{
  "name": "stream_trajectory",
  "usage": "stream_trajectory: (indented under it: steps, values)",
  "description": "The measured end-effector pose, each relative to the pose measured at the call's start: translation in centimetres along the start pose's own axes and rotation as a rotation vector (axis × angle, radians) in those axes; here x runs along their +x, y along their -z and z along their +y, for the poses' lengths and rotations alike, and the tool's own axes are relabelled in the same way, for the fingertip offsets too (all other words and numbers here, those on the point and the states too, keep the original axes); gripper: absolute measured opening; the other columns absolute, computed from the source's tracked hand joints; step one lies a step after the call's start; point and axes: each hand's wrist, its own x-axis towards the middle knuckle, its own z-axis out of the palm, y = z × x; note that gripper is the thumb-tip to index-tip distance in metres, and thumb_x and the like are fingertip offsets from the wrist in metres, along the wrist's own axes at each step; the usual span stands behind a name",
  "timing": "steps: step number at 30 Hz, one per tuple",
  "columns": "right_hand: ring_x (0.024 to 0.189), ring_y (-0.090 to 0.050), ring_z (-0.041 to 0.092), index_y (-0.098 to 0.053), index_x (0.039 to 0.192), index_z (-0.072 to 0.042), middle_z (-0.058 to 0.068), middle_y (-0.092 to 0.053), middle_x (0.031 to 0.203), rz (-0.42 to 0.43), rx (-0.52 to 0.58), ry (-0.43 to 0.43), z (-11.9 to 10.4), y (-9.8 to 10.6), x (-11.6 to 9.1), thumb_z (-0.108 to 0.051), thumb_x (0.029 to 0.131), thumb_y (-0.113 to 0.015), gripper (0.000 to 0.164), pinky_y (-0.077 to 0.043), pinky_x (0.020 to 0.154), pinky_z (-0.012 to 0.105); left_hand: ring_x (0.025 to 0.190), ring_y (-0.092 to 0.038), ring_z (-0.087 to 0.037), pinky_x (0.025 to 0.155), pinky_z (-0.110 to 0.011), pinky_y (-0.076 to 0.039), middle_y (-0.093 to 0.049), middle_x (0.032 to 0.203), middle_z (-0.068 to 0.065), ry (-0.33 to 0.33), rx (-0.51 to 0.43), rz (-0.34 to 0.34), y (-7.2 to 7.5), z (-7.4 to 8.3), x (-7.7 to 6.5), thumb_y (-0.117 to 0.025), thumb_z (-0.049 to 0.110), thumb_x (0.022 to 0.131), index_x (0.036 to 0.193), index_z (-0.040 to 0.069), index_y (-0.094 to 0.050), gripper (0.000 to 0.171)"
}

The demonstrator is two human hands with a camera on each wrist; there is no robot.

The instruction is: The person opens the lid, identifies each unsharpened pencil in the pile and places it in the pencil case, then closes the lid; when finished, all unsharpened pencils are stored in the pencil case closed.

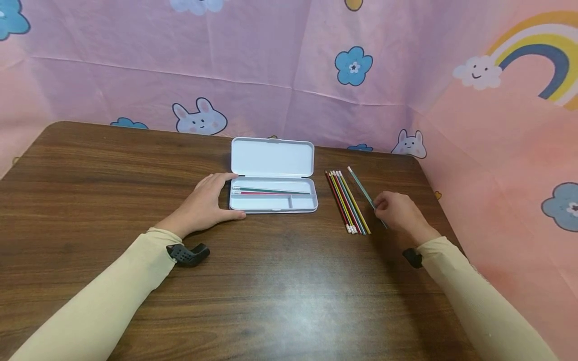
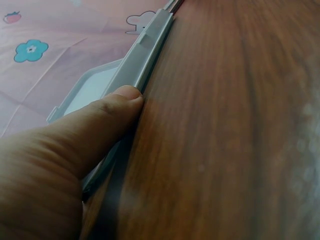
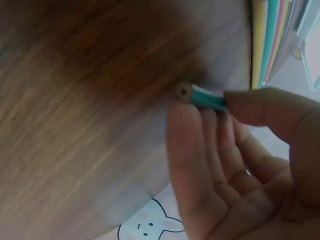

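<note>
Head view: on the right of the wooden table (image 1: 271, 301), the right hand (image 1: 399, 210) is pinching a green pencil (image 1: 360, 185) near its near end, the white-tipped end pointing away. The pencil should be light and stiff, probably a touch slick from its paint; a finger-and-thumb hold around mid-shaft looks the best balance. It's slim and straight, slanting just beside a row of coloured pencils (image 1: 347, 203). Over to the left hand (image 1: 205, 200), spread wide about the left end of an open white case (image 1: 259, 202), where two pencils (image 1: 271, 190) lie in the long compartment. The case looks light and rigid, best held at its end walls.

Left wrist view: here's the thumb (image 2: 117, 107), resting against the case's front edge, pale and smooth (the other fingers are hidden, so I can't tell how they lie).

Right wrist view: a lovely close look, thumb and fingertips nipping the green shaft. Its blunt end faces us, bare wood round a dark core, green paint behind, just off the fingertips.
</note>
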Motion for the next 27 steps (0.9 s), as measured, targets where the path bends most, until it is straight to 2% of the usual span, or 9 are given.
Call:
stream_trajectory:
  steps: [5,8,12,15,18,22,27]
  values:
    - [0.095,-0.069,0.033,-0.068,0.112,0.000,0.017,-0.073,0.103,0.132,0.057,0.061,-1.1,0.2,0.7,-0.009,0.096,-0.067,0.019,-0.057,0.080,0.050,0.155,-0.022,-0.041,0.128,-0.057,-0.009,-0.037,0.162,-0.017,0.000,0.005,-0.002,0.1,-0.2,0.0,-0.083,0.056,0.082,0.160,0.009,-0.033,0.103]
    - [0.096,-0.070,0.032,-0.068,0.113,-0.001,0.017,-0.073,0.103,0.183,0.068,0.114,-2.8,0.2,1.4,-0.008,0.095,-0.066,0.019,-0.058,0.082,0.051,0.155,-0.022,-0.041,0.128,-0.057,-0.009,-0.037,0.162,-0.016,0.001,0.008,0.001,0.3,-0.3,-0.1,-0.083,0.056,0.082,0.160,0.010,-0.033,0.103]
    - [0.092,-0.071,0.030,-0.069,0.114,-0.002,0.014,-0.072,0.100,0.228,0.056,0.238,-5.5,-0.2,2.4,-0.006,0.095,-0.068,0.019,-0.059,0.080,0.049,0.155,-0.019,-0.042,0.128,-0.058,-0.008,-0.035,0.163,-0.016,0.012,0.007,0.000,0.5,-0.6,-0.3,-0.083,0.057,0.082,0.160,0.012,-0.033,0.103]
    - [0.088,-0.069,0.025,-0.072,0.113,-0.006,0.009,-0.070,0.098,0.254,0.028,0.344,-7.3,-0.8,3.0,-0.004,0.094,-0.068,0.019,-0.059,0.075,0.044,0.155,-0.018,-0.043,0.128,-0.059,-0.008,-0.035,0.163,-0.016,0.016,0.005,0.000,0.5,-0.7,-0.4,-0.082,0.058,0.082,0.160,0.011,-0.033,0.103]
    - [0.084,-0.066,0.020,-0.073,0.112,-0.009,0.004,-0.068,0.097,0.261,-0.013,0.415,-8.6,-1.7,3.6,-0.005,0.094,-0.069,0.019,-0.057,0.068,0.039,0.155,-0.019,-0.043,0.128,-0.059,-0.009,-0.036,0.163,-0.017,0.014,0.001,-0.007,0.5,-0.5,-0.4,-0.083,0.057,0.083,0.160,0.010,-0.033,0.103]
    - [0.078,-0.060,0.015,-0.075,0.113,-0.013,-0.001,-0.066,0.095,0.259,-0.059,0.480,-10.2,-2.7,4.2,-0.006,0.095,-0.070,0.020,-0.052,0.062,0.033,0.155,-0.020,-0.041,0.128,-0.057,-0.009,-0.036,0.163,-0.017,0.008,0.000,-0.008,0.4,-0.2,-0.3,-0.083,0.055,0.083,0.160,0.009,-0.033,0.103]
    - [0.075,-0.056,0.014,-0.077,0.113,-0.014,-0.001,-0.066,0.095,0.244,-0.097,0.534,-11.9,-3.1,5.0,-0.008,0.098,-0.067,0.020,-0.048,0.059,0.030,0.156,-0.019,-0.041,0.129,-0.057,-0.008,-0.036,0.163,-0.016,0.007,-0.008,-0.012,0.2,0.1,-0.2,-0.084,0.054,0.083,0.160,0.010,-0.033,0.103]
